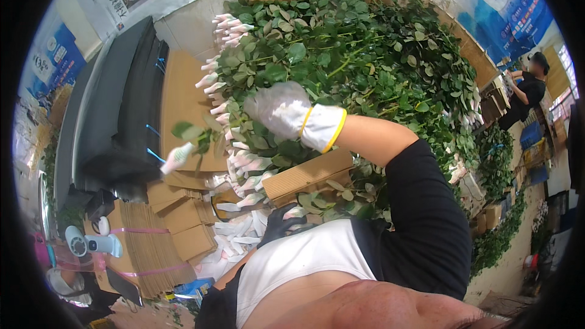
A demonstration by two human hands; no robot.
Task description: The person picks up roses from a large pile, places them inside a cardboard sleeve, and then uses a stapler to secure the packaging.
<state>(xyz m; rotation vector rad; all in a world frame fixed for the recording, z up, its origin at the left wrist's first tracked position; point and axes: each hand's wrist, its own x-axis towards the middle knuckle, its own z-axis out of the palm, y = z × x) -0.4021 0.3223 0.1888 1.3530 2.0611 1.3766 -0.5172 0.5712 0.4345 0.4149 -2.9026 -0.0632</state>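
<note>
My right hand (279, 109), in a white glove with yellow trim, is motion-blurred above a large heap of leafy rose stems (347, 55). A single rose in a white sleeve (178, 157) hangs in the air to its left, its blurred leaves trailing back towards this hand, which appears closed on the stem. Near my belly, my left hand (276, 225), in a dark glove, has its fingers curled around a sleeved flower head (295, 212). Between the hands lies folded corrugated cardboard (311, 176). Sleeved heads (249, 162) line the heap's left edge.
Loose white sleeves (240, 233) lie beside my left hand. Cardboard bundles (141, 242), a small blue fan (93, 243) and a phone (124, 287) sit at lower left. Black sheets (119, 105) stand farther back. A person (530, 84) stands at far right; another person's arm (68, 278) shows lower left.
</note>
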